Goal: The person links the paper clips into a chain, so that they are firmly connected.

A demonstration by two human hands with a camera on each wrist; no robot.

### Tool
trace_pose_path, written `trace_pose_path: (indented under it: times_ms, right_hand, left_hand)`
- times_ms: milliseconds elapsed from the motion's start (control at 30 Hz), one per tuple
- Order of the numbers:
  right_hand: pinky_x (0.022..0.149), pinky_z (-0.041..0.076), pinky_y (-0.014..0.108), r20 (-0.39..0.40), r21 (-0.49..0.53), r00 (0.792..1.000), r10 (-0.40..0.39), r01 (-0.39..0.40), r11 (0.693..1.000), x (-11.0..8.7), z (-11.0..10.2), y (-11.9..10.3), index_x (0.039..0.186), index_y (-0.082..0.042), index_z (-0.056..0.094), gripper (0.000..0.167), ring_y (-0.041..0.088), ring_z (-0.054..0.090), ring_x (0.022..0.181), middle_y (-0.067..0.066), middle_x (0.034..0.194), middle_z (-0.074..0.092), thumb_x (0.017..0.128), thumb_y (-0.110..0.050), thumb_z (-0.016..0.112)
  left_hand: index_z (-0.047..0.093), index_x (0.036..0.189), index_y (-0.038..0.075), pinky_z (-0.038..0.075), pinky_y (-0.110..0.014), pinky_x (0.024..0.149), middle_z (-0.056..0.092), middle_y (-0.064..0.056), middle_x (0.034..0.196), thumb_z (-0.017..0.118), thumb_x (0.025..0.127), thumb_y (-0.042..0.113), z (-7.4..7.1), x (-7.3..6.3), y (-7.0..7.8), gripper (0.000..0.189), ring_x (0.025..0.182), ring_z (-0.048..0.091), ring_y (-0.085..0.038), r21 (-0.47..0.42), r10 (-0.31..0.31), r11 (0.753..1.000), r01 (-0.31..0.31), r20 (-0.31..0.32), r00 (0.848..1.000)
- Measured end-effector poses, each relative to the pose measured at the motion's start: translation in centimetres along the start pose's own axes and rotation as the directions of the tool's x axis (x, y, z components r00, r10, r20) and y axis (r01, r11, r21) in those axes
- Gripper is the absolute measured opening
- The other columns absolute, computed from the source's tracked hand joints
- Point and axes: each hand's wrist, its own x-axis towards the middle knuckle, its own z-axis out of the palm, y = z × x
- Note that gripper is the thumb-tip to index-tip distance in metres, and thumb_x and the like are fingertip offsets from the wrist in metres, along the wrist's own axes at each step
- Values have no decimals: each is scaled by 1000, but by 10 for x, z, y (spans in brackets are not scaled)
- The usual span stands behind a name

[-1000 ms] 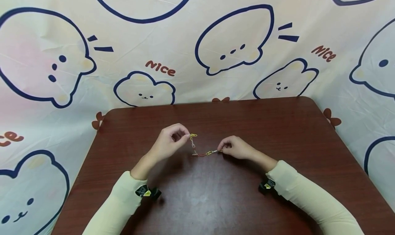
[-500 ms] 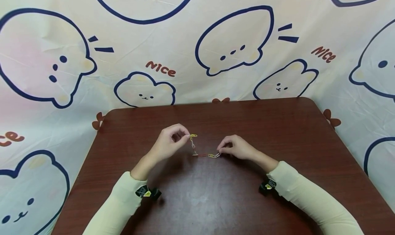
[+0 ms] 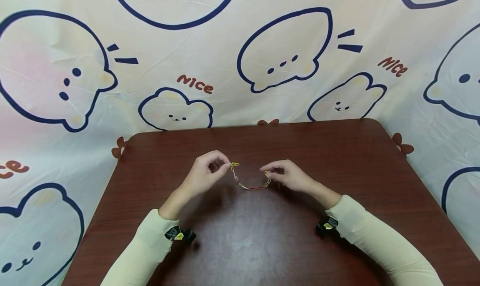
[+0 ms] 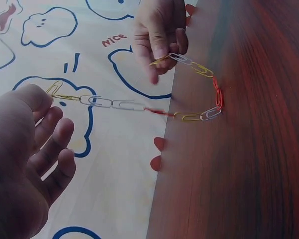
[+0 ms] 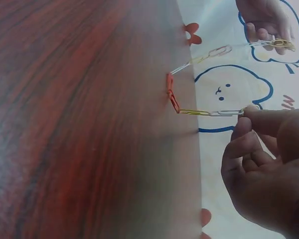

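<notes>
My left hand [image 3: 204, 175] pinches one end of the short chain of yellow, silver and red wire paper clips [image 3: 250, 184], my right hand [image 3: 288, 175] the other; it sags just above the dark red wooden bench [image 3: 337, 161]. I judge the chain finished; next, pull it gently taut.

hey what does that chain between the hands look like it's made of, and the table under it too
Paper clip chain: thin bent wire links, probably steel; the silver ones look bare and shiny, the yellow and red ones seem colour-coated. The left hand and right hand each pinch one end.
Table: dark reddish-brown with streaky grain and a soft sheen; could be wood or a wood-look laminate, can't tell which.
</notes>
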Motion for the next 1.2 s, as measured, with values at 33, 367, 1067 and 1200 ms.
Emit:
trace_pose_path:
  times_ms: [33, 367, 1067, 1200]
  right_hand:
    - [59, 48, 26, -15, 19, 1000, 1, -1, 1000, 0, -1, -1, 121, 2, 69, 24, 23, 58, 69, 5, 90, 68, 98, -6, 67]
    - [59, 45, 25, -119, 71, 992, 29, -20, 997, -1, -12, -16, 98, -5, 71, 6, 18, 53, 68, 17, 87, 68, 95, -10, 73]
    - [63, 44, 26, -122, 40, 993, 9, -4, 999, 2, -26, -52, 99, -6, 74, 6, 21, 53, 73, 9, 90, 70, 96, -10, 71]
    - [62, 43, 26, -126, 41, 992, -1, 6, 999, 4, -25, -60, 98, -7, 74, 5, 21, 53, 73, 8, 89, 69, 96, -10, 71]
  left_hand:
    - [67, 90, -2, 48, -31, 63, 64, -9, 81, 69, 90, -8, 0, 0, 0, 7, 72, 58, -16, 3, 1, 1000, -1, -2, 1000]
    - [67, 90, -1, 49, -32, 64, 65, -9, 82, 69, 91, -7, 0, 1, -1, 6, 73, 59, -18, 7, 18, 1000, -18, -21, 1000]
    - [71, 95, 6, 49, -29, 68, 66, -2, 87, 73, 92, 2, 11, 10, -31, 5, 78, 58, -17, 20, -9, 1000, 9, -14, 1000]
    - [72, 95, 5, 50, -30, 68, 65, -1, 86, 74, 92, 4, 12, 12, -29, 4, 77, 58, -16, 27, -1, 1000, 1, -2, 1000]
